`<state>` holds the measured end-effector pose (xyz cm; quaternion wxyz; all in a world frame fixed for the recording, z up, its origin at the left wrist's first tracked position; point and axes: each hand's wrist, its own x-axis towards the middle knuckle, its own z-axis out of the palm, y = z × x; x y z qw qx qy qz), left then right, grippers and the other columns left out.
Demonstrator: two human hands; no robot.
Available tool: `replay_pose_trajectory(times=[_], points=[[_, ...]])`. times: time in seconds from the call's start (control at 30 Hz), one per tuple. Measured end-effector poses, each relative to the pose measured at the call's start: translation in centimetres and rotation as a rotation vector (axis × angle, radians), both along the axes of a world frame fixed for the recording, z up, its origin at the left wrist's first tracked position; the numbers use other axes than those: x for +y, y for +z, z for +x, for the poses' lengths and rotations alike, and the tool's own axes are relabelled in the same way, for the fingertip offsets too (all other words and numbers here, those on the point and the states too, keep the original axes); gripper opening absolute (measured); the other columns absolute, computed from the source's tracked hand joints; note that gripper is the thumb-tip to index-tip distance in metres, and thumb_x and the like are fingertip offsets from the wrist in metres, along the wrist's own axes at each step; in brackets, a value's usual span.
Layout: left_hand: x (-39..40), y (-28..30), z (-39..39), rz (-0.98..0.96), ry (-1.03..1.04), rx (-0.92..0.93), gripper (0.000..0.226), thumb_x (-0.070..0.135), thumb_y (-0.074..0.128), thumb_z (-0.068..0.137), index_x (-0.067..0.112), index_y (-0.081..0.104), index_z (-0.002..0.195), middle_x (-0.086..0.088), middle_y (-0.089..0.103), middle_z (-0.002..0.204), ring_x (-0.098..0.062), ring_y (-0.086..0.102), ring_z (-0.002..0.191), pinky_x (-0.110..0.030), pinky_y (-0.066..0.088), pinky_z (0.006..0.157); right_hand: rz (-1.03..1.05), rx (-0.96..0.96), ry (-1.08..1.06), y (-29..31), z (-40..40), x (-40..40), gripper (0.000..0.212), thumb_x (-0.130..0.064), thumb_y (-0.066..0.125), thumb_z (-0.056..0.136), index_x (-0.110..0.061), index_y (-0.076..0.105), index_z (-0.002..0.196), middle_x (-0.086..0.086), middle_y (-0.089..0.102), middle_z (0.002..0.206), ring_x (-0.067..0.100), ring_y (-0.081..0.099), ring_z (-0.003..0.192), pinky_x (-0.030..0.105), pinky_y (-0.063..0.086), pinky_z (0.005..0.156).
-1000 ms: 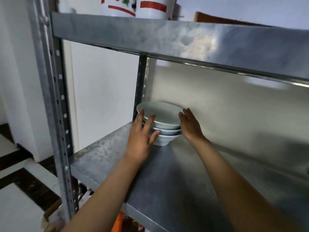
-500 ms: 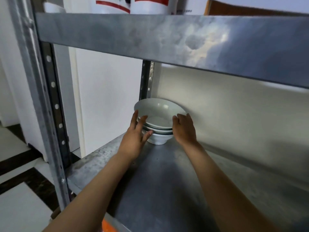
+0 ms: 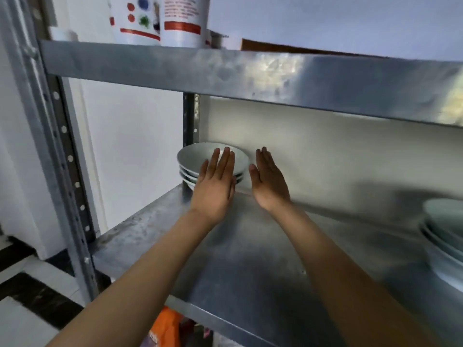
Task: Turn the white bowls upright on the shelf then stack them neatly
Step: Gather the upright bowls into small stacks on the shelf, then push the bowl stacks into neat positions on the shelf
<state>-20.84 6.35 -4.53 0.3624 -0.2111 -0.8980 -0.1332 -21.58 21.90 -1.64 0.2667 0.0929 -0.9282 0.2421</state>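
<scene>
A stack of three white bowls (image 3: 194, 159) stands upright in the back left corner of the metal shelf (image 3: 250, 259). My left hand (image 3: 215, 186) is in front of the stack with its fingers straight and together, covering part of the bowls; whether it touches them I cannot tell. My right hand (image 3: 269, 182) is flat and open just to the right of the stack, apart from the bowls. Neither hand holds anything.
A second stack of white bowls (image 3: 443, 236) sits at the shelf's right edge. The upper shelf beam (image 3: 250, 73) hangs low overhead with white containers (image 3: 160, 18) on it. A perforated steel post (image 3: 62, 159) stands at the left. An orange packet (image 3: 166, 326) lies below.
Both hands have let go of the bowl stack and drawn back with fingers straightened. The stack now rests deeper in the back left corner. The camera has moved back and right.
</scene>
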Motion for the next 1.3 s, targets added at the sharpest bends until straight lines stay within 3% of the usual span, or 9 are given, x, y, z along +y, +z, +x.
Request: replay_pose_trajectory(times=[0.27,0.43,0.53,0.67,0.8,0.97,1.1,1.2,1.3], points=[[15.6,0.4,3.9,0.048,-0.263,0.022,0.052,0.019,0.036,0.099,0.003,0.028,0.147,-0.015,0.029,0.154,-0.032,0.025,0.143,-0.05,0.028,0.114,-0.003,0.195,-0.34,-0.3,11.4,13.1,0.051,-0.029,0.031,0.102,-0.009,0.024,0.149,0.007,0.019,0.158,0.017,0.016,0.147,0.033,0.016,0.12],[26.9,1.1,8.6,0.126,-0.489,-0.214,0.058,0.03,0.031,0.103,0.018,0.003,0.152,-0.006,-0.001,0.161,-0.023,0.0,0.148,-0.04,0.01,0.12,-0.068,0.26,-0.572,-1.1,19.8,23.0,0.051,-0.03,0.034,0.101,-0.009,0.029,0.147,0.01,0.028,0.155,0.022,0.025,0.144,0.03,0.016,0.117],[32.4,1.9,10.9,0.214,-0.631,-0.329,0.057,0.036,0.03,0.102,0.025,0.005,0.152,-0.002,-0.002,0.161,-0.02,-0.002,0.148,-0.035,0.006,0.121,-0.14,0.313,-0.718,-1.4,24.2,28.2,0.049,-0.031,0.033,0.101,-0.009,0.033,0.145,0.01,0.033,0.153,0.022,0.028,0.143,0.029,0.017,0.116],[37.4,1.9,11.8,0.36,-0.665,-0.473,0.056,0.039,0.031,0.101,0.025,0.013,0.152,-0.002,0.003,0.162,-0.019,0.004,0.148,-0.031,0.007,0.119,-0.262,0.342,-0.775,-1.7,27.0,32.5,0.047,-0.03,0.035,0.101,-0.009,0.038,0.143,0.01,0.041,0.148,0.023,0.035,0.138,0.033,0.025,0.116],[39.6,1.6,11.6,0.575,-0.647,-0.631,0.055,0.037,0.036,0.101,0.02,0.021,0.151,-0.004,0.015,0.16,-0.016,0.013,0.147,-0.026,0.011,0.116,-0.543,0.237,-0.758,-1.7,26.7,35.1,0.046,-0.031,0.041,0.099,-0.009,0.042,0.14,0.012,0.047,0.142,0.027,0.043,0.131,0.034,0.031,0.111],[40.7,1.7,11.7,0.655,-0.619,-0.748,0.065,0.012,0.039,0.092,0.023,0.017,0.152,0.0,0.026,0.157,-0.02,0.032,0.14,-0.027,0.026,0.112,-0.561,0.053,-0.717,-0.8,25.3,37.6,0.048,-0.016,0.044,0.094,-0.005,0.037,0.141,0.015,0.041,0.146,0.031,0.038,0.134,0.032,0.028,0.109],[41.4,2.4,10.6,0.726,-0.542,-0.86,0.067,0.009,0.041,0.087,0.017,0.021,0.151,-0.006,0.032,0.154,-0.024,0.036,0.137,-0.029,0.03,0.109,-0.505,-0.032,-0.72,-0.6,24.1,39.3,0.048,-0.012,0.043,0.095,0.0,0.036,0.14,0.018,0.037,0.148,0.031,0.033,0.137,0.028,0.023,0.11],[41.5,2.3,9.8,0.734,-0.524,-0.893,0.059,0.008,0.047,0.081,0.015,0.038,0.139,-0.006,0.054,0.125,-0.024,0.051,0.109,-0.03,0.041,0.087,-0.45,-0.07,-0.729,-0.5,23.4,40.3,0.05,-0.014,0.043,0.095,0.0,0.035,0.142,0.018,0.035,0.15,0.029,0.031,0.139,0.026,0.019,0.111],[41.4,2.0,9.3,0.77,-0.544,-0.873,0.045,0.007,0.05,0.078,0.02,0.054,0.121,-0.002,0.057,0.105,-0.022,0.053,0.097,-0.027,0.04,0.078,-0.436,-0.069,-0.738,-0.7,23.5,40.4,0.053,-0.018,0.042,0.095,-0.005,0.033,0.145,0.014,0.032,0.153,0.026,0.029,0.141,0.026,0.019,0.113]])
